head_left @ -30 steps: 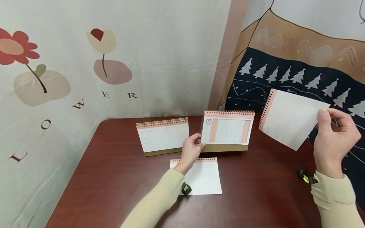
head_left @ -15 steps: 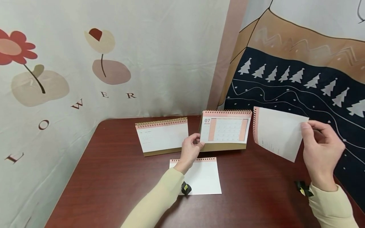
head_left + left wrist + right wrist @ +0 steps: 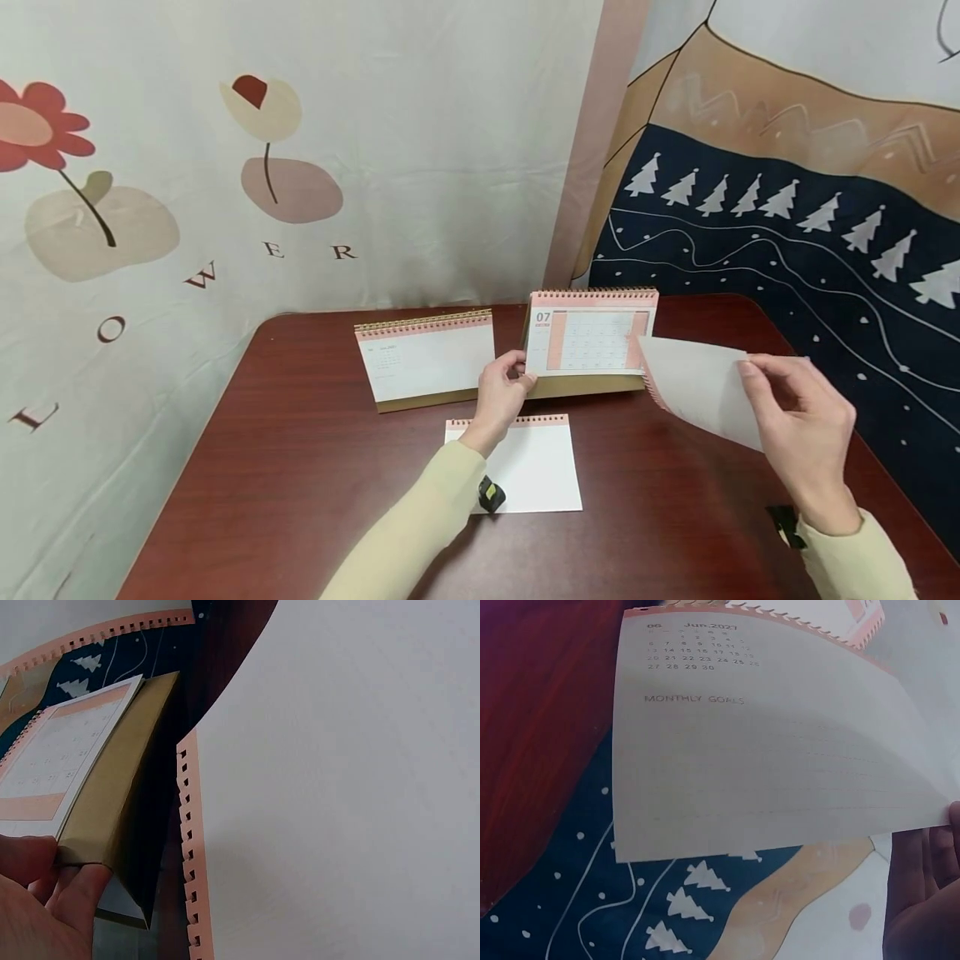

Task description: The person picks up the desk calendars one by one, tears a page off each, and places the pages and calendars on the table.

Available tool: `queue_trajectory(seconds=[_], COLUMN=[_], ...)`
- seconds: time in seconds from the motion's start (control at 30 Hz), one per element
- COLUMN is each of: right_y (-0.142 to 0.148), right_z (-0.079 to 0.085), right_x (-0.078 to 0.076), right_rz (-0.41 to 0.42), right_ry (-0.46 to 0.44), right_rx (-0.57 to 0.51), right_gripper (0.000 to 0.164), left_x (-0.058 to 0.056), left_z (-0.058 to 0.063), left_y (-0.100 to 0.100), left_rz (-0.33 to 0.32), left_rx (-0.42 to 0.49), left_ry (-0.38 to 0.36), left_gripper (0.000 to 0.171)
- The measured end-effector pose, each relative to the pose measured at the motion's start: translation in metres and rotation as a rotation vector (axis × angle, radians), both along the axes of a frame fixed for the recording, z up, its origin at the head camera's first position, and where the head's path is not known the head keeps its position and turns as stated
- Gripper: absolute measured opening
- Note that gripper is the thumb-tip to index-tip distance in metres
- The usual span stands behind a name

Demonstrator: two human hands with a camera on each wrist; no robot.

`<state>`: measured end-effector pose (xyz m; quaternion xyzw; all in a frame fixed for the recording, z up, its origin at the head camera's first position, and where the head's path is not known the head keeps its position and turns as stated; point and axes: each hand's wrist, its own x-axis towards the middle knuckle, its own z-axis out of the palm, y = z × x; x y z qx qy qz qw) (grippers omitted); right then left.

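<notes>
A desk calendar point(image 3: 592, 342) stands upright showing the page 07. My left hand point(image 3: 501, 398) grips its lower left corner, with the thumb in front and fingers under the gold-brown base point(image 3: 120, 772). In my right hand point(image 3: 806, 425), thumb and fingers pinch a corner of a loose calendar page point(image 3: 701, 387). That page has a pink punched edge and is held in the air, bent, in front of the calendar's right side. Its printed side reads Jun.2021 and Monthly Goals in the right wrist view point(image 3: 757, 750).
Left of it stands a second desk calendar point(image 3: 431, 358). Another torn-off page point(image 3: 540, 467) lies flat on the brown table point(image 3: 300, 500), partly under my left forearm. Printed curtains point(image 3: 420, 167) hang behind and to the right.
My right hand has moved left and down with the loose page, bringing its punched edge across the calendar's right edge. My left hand has stayed at the calendar's corner.
</notes>
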<state>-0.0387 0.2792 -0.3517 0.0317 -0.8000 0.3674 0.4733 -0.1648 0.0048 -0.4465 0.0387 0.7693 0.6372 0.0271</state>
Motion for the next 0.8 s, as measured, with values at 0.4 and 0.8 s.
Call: queue_trajectory(seconds=[0.4, 0.8], right_y=[-0.006, -0.018], right_z=[-0.028, -0.048], right_x=[0.002, 0.003], right_rz=[0.091, 0.238], right_ry=[-0.004, 0.007], right_rx=[0.226, 0.334], right_gripper=[0.009, 0.024], left_x=[-0.001, -0.001], left_z=[-0.002, -0.002], left_y=[0.002, 0.001], left_rz=[0.006, 0.015], left_rx=[-0.018, -0.023], left_ry=[0.0, 0.003], left_gripper=[0.028, 0.025])
